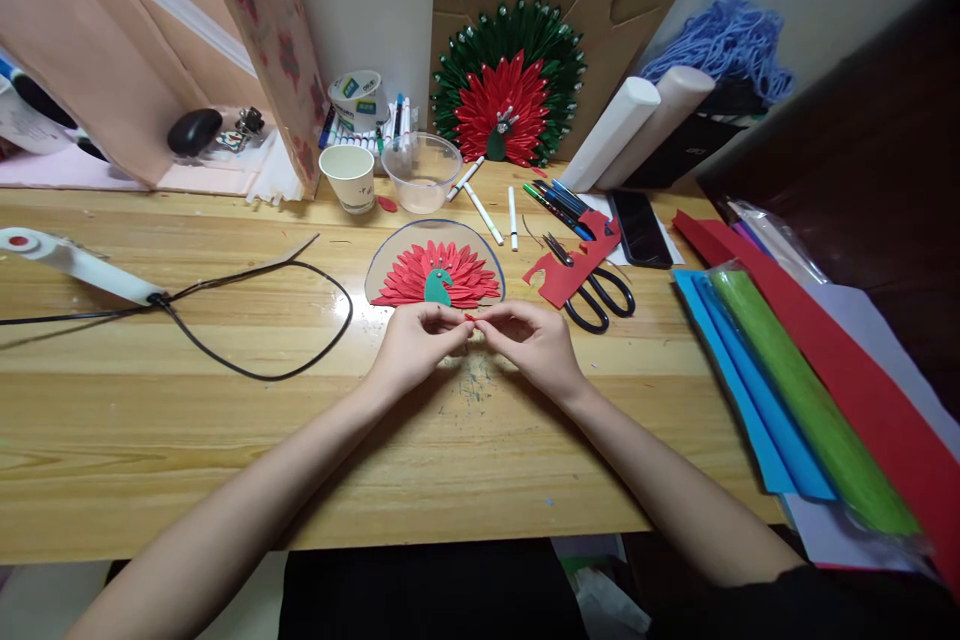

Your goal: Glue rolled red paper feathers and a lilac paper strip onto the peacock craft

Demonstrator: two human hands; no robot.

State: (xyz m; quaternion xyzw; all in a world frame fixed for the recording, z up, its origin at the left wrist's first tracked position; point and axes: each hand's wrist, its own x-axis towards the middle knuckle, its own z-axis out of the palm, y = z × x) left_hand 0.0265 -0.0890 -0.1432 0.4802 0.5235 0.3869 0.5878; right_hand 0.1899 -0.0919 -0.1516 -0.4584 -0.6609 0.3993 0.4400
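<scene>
Between the fingertips of my left hand point(420, 345) and my right hand point(536, 345) is a small red paper piece point(470, 317). Both hands pinch it, mostly hiding it. Just beyond them lies a half-round cardboard base point(397, 240) with a blue-edged outline. Red paper petals point(472, 272) fan across it around a green peacock body point(437, 288). To the right of my right hand, black-handled scissors point(589, 308) lie partly under a cut red paper scrap point(574, 272).
A white hot glue gun point(82, 265) with a looped black cord point(300, 372) lies left. A paper cup point(348, 178), a clear bowl point(422, 178) and loose markers point(484, 214) stand behind. A finished-looking green-and-red peacock point(499, 85) leans on cardboard. Coloured sheets point(817, 350) and a phone point(641, 228) lie right.
</scene>
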